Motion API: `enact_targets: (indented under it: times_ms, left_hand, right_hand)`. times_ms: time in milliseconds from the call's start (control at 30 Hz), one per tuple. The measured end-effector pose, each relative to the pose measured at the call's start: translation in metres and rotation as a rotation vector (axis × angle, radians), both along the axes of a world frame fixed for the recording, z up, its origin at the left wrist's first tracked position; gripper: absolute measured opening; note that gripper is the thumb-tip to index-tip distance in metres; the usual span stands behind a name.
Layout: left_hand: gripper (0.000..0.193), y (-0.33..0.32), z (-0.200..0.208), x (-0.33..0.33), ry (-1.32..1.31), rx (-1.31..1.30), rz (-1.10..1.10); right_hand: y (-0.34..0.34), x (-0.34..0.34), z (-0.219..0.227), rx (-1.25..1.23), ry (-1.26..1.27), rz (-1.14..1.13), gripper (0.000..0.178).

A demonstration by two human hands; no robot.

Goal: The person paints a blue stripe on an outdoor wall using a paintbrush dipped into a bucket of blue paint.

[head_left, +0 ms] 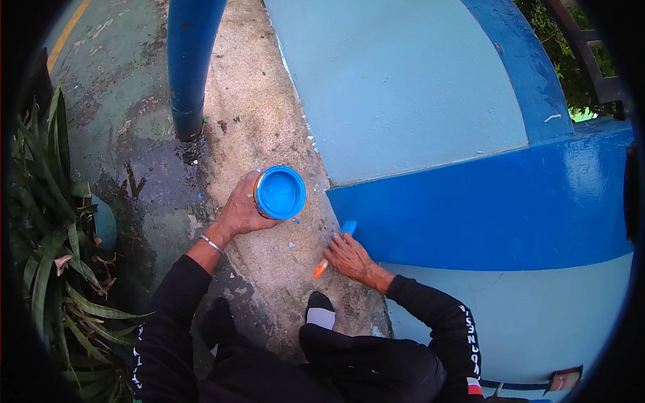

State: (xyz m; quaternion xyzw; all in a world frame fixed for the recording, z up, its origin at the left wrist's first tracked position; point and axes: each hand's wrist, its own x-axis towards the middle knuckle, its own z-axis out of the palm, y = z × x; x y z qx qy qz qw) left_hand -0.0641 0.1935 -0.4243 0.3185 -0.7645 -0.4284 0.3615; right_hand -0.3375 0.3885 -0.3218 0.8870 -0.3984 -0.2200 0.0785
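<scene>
My left hand point(242, 207) is wrapped round the side of an open paint can point(281, 193), whose inside and rim are blue with paint. In my right hand point(350, 257) is a paintbrush point(321, 269) with an orange-tipped handle. Its blue-coated head points away from me, close to the lower part of the wall. Blue paint marks show on my right fingers. The wall carries a glossy dark blue band point(484, 208) just right of the brush, with a light blue panel point(403, 87) beyond it.
A blue post point(191, 67) rises at the far left from the worn concrete strip point(245, 101). Spiky-leaved plants point(50, 248) crowd the left side beside a rounded teal pot point(103, 223). My dark-socked feet stand below my hands. Paint flecks dot the ground. A dark metal railing point(588, 50) is at the far right.
</scene>
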Motion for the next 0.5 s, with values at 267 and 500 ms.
enact_targets:
  times_ms: [267, 500]
  left_hand:
    - [0.114, 0.001, 0.002, -0.001, 0.004, -0.06, 0.019]
    - [0.116, -0.001, 0.0, 0.0, 0.009, -0.043, -0.007]
  right_hand:
    - [-0.003, -0.001, 0.006, 0.112, -0.036, -0.318, 0.009]
    - [-0.078, 0.009, 0.015, -0.146, -0.184, -0.176, 0.016]
